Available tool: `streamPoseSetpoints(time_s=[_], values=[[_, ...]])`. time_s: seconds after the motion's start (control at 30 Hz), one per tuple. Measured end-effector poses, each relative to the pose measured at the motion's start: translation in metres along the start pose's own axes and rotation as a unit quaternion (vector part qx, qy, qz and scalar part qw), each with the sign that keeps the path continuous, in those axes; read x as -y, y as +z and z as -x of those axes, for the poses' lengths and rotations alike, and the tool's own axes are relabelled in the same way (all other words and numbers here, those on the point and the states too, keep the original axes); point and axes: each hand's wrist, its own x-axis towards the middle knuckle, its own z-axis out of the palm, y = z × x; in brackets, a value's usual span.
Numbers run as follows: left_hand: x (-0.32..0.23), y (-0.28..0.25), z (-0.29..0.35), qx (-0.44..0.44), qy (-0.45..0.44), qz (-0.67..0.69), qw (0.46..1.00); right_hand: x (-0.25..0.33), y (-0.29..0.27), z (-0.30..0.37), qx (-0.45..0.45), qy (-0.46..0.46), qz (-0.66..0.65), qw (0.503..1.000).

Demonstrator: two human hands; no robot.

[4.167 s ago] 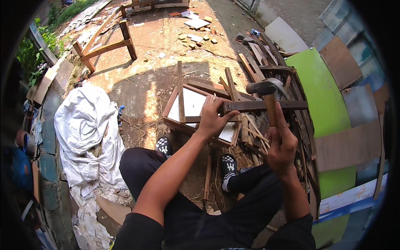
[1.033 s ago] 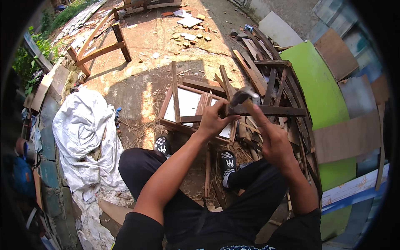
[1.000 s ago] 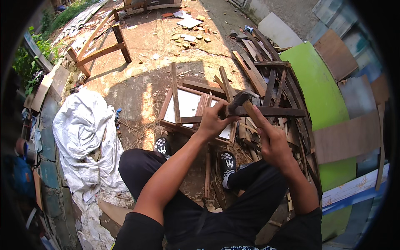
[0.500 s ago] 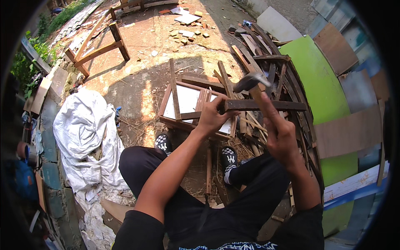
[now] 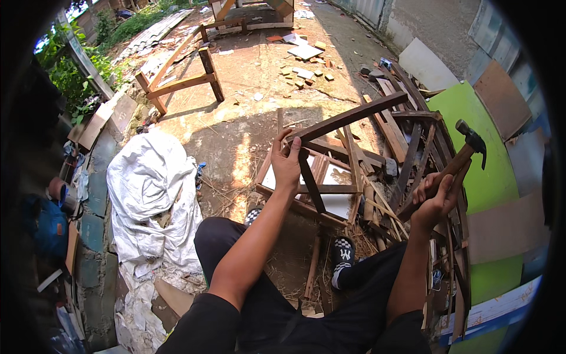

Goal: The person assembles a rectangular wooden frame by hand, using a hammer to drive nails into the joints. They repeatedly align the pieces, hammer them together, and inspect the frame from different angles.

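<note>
Gripping smart before you swing

So, fingers first. The thumb and fingers of the left hand [image 5: 287, 165] are pinched around the left end of a long dark brown square-cut wooden bar [image 5: 354, 116], which slants up and away to the right. Right by that grip, a shorter dark wooden bar [image 5: 312, 186] runs back toward the person. The hand covers the meeting spot, so I can't tell if the two are nailed or just touching.

The fingers of the right hand [image 5: 437, 200] curl around a claw hammer with a brown wooden handle and dark metal head [image 5: 457, 159], held head-up and well apart from both bars. Some handle pokes out past the palm. For a decent swing I'd slide back toward that end and firm up the grip.

Bigger deal imo: that left thumb sits right at the corner. If the blow belongs there, I'd shift the hold further along and brace the piece on something solid, since wood held up in the air just bounces.

Below the bars lies a brown wooden frame with white panels [image 5: 306, 209]. Wouldn't use that as an anvil, the panels look easy to crack. A checkered black-and-white shoe [image 5: 343, 253] is near its corner, so mind any drops. Further right, the pile of dark weathered wooden strips [image 5: 405, 168] looks too uneven for support.
</note>
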Motion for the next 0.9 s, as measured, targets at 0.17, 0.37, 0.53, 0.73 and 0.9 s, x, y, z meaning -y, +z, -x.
streamPoseSetpoints(time_s=[0.17, 0.37, 0.53, 0.73, 0.9], values=[[-0.004, -0.044, -0.02, -0.102, -0.054, 0.152, 0.982, -0.046, -0.004, -0.016, -0.02, 0.199, 0.05, 0.978], [-0.008, -0.066, -0.022, -0.104, -0.086, 0.283, 0.95, -0.089, -0.005, -0.029, 0.141, 0.328, 0.196, 0.913], [-0.008, -0.054, -0.02, -0.054, -0.113, 0.324, 0.938, -0.148, -0.009, -0.015, 0.262, 0.157, 0.357, 0.883], [0.011, -0.07, -0.024, -0.104, -0.208, 0.419, 0.878, -0.145, 0.032, 0.026, 0.363, 0.107, 0.467, 0.799], [0.026, -0.071, -0.024, -0.144, -0.294, 0.473, 0.818, -0.153, 0.04, 0.052, 0.362, 0.141, 0.532, 0.753]])
